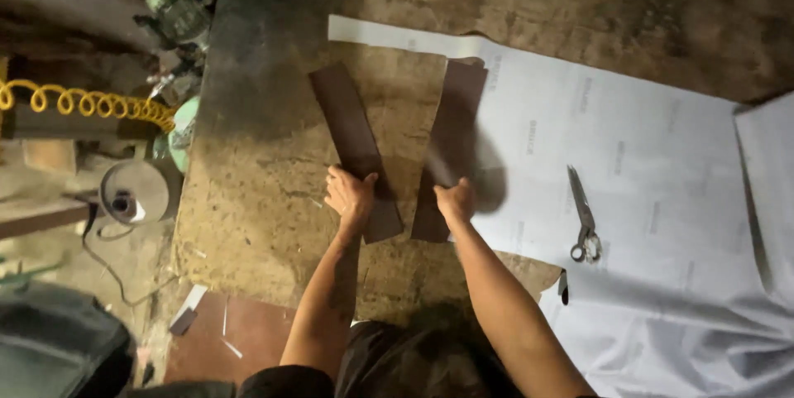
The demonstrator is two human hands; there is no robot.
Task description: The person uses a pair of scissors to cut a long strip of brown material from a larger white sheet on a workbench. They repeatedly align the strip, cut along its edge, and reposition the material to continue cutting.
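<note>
Your left hand pinched the left dark strip, your right hand the right dark strip, mid-bench. Its far end overlapped the white sheet and could have dragged it toward the scissors.

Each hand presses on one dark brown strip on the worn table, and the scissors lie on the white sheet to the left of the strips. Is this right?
Not quite. In the head view the scissors lie on the white sheet to the right of the strips, not the left. The rest holds: the left hand presses one dark strip, the right hand the other strip.
</note>
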